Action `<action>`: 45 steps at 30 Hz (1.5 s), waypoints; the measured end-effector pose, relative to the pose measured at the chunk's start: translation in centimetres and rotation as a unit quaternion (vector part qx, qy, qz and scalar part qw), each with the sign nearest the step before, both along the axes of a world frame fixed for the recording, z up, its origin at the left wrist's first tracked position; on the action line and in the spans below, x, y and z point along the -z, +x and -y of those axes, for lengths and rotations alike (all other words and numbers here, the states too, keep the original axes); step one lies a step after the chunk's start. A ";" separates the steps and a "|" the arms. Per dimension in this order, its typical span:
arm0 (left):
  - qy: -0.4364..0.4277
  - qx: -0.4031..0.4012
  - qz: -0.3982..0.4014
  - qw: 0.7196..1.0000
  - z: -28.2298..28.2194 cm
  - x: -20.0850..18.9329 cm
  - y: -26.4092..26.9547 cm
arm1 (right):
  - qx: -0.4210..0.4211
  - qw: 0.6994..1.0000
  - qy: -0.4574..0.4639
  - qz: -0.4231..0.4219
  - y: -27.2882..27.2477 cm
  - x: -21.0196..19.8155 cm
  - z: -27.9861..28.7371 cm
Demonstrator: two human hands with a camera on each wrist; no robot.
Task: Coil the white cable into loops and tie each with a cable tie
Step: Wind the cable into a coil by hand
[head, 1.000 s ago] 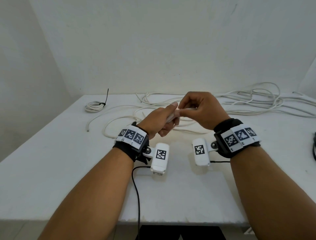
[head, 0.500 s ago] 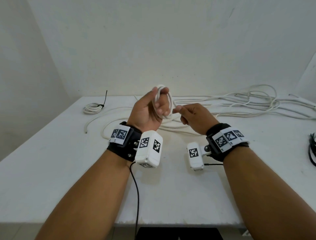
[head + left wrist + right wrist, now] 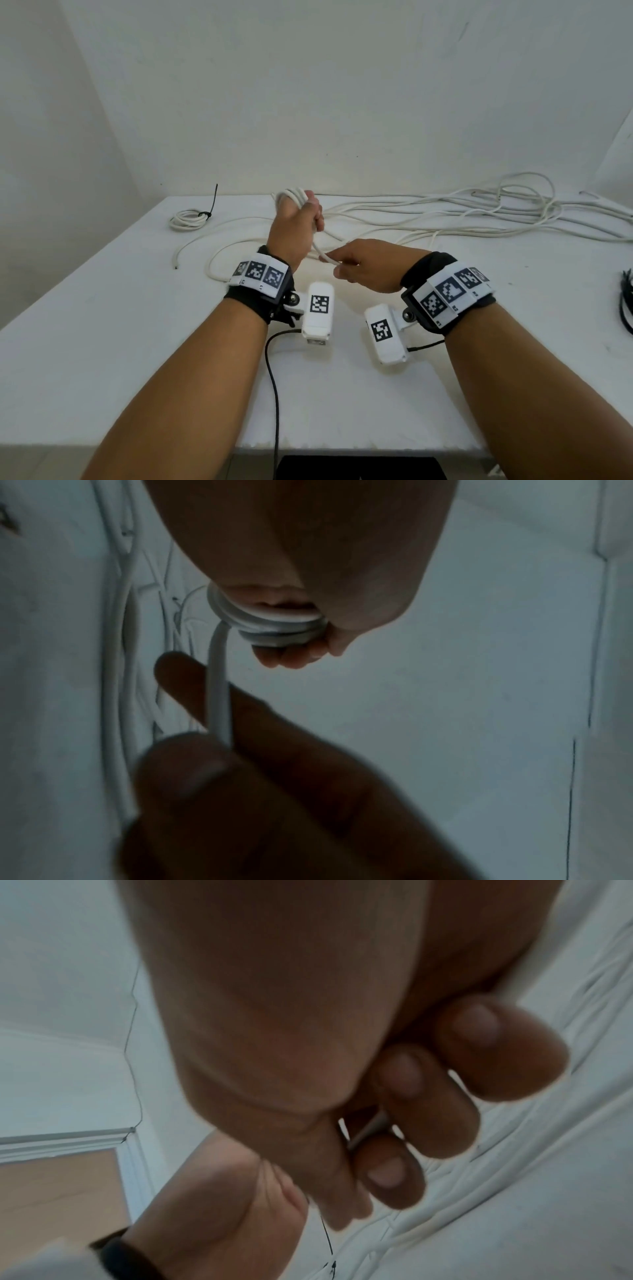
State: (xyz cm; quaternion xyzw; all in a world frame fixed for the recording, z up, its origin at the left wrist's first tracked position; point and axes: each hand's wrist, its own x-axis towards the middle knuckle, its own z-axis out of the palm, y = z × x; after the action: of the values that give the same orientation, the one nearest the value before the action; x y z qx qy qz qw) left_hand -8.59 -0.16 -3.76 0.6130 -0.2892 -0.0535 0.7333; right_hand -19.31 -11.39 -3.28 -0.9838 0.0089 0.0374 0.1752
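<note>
While our left hand [image 3: 295,230] grips turns of thin white plastic cable [image 3: 411,219] wound round its fingers, our right hand [image 3: 368,265] pinches the trailing strand.

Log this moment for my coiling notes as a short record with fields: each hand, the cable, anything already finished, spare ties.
left hand: raised, grips several white cable loops
right hand: lower, pinches the cable strand running from the loops
loose cable: spread over the far right of the table
finished coil: far left, bound with a black tie
spare ties: dark bundle at the right edge, partly cut off
</note>
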 end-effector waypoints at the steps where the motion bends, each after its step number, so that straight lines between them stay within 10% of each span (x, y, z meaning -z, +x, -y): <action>1: 0.068 -0.014 0.044 0.997 0.0 0.2 -0.2 | -0.003 1.000 -0.012 0.004 -0.1 -0.1 -0.3; 9: 0.417 0.106 0.178 0.885 -0.7 0.0 -1.5 | 0.011 0.976 0.072 0.206 -0.8 -0.7 0.3; 13: 0.323 0.199 0.016 0.925 -0.9 0.1 -1.3 | 0.045 0.944 0.148 0.291 -1.0 -1.0 1.9; 25: 0.059 0.257 -0.079 0.961 -1.0 -0.5 -1.5 | 0.104 0.874 0.268 0.392 -0.6 -0.4 3.4; 45: -0.041 0.251 -0.140 0.957 -0.6 -0.1 -1.7 | 0.060 0.964 0.135 0.222 0.4 -0.3 1.3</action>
State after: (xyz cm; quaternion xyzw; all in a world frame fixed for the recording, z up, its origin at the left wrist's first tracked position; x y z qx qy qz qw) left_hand -10.29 0.44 -3.68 0.4760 -0.3303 -0.3094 0.7540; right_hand -18.90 -12.70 -2.93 -0.9324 0.0237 -0.1919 0.3054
